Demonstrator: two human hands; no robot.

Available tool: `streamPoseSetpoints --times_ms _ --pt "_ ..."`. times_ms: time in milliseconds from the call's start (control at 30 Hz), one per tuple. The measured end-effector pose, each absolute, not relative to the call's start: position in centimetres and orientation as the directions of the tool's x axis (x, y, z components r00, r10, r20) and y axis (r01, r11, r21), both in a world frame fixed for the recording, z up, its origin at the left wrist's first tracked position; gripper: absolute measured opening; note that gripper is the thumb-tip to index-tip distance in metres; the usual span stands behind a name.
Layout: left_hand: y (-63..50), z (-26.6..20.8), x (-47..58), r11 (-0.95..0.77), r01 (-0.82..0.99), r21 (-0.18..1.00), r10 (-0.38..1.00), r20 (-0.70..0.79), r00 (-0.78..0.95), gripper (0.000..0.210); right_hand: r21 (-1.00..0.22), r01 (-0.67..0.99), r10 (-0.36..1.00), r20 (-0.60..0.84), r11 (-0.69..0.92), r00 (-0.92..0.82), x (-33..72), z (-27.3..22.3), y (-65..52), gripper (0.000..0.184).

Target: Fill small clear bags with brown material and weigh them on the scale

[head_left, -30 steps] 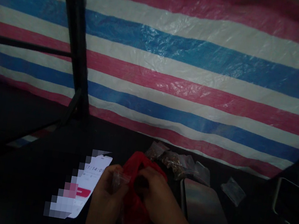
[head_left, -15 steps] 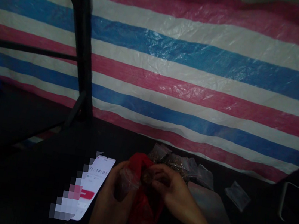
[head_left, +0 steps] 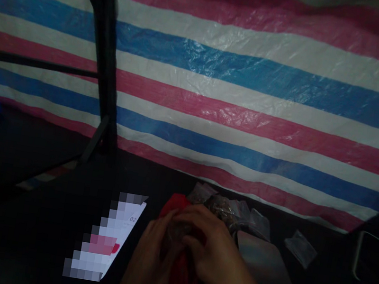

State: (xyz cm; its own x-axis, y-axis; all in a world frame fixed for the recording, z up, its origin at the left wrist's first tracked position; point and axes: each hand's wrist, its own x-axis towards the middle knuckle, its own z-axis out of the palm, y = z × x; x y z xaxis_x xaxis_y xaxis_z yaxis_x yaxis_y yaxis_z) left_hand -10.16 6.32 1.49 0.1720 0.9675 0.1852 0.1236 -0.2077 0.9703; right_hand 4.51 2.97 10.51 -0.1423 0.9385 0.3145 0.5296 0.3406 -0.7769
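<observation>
My left hand [head_left: 154, 251] is closed around a small clear plastic bag [head_left: 179, 229], held upright in front of me. Curled over the bag's top from the other side is my right hand [head_left: 213, 242], its fingers closed at the bag's mouth; what they pinch is hidden in the dark. Beneath both hands lies a red bag [head_left: 182, 277], mostly covered by them. Just beyond, several small clear bags [head_left: 222, 207] are heaped together, some with brownish small pieces inside.
A lit phone [head_left: 105, 239] lies left of my hands. To the right are a dark flat panel [head_left: 270, 270], a single clear bag [head_left: 300, 248] and another phone-like device [head_left: 376, 265]. A black metal frame [head_left: 103, 61] stands before a striped plastic sheet [head_left: 253, 99].
My right hand has moved left from the red bag's opening, where it held a brownish clump, to the mouth of the plastic bag. My left hand has turned slightly toward it.
</observation>
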Motion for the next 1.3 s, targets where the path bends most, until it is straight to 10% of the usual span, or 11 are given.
streamPoseSetpoints --times_ms 767,1000,1300 --pt "6.5 1.6 -10.8 -0.218 0.054 0.974 0.975 0.215 0.063 0.043 -0.715 0.584 0.889 0.458 0.384 -0.024 5.8 11.6 2.6 0.041" --pt "5.2 3.3 -10.4 -0.118 0.154 0.981 0.966 0.149 -0.213 0.052 -0.608 0.780 0.984 0.170 0.147 -0.053 7.0 9.5 3.0 0.050" --pt "5.2 3.0 -9.6 0.040 0.158 0.987 0.985 -0.012 -0.173 0.063 -0.700 0.653 0.956 0.188 0.291 -0.224 4.7 9.3 2.7 0.051"
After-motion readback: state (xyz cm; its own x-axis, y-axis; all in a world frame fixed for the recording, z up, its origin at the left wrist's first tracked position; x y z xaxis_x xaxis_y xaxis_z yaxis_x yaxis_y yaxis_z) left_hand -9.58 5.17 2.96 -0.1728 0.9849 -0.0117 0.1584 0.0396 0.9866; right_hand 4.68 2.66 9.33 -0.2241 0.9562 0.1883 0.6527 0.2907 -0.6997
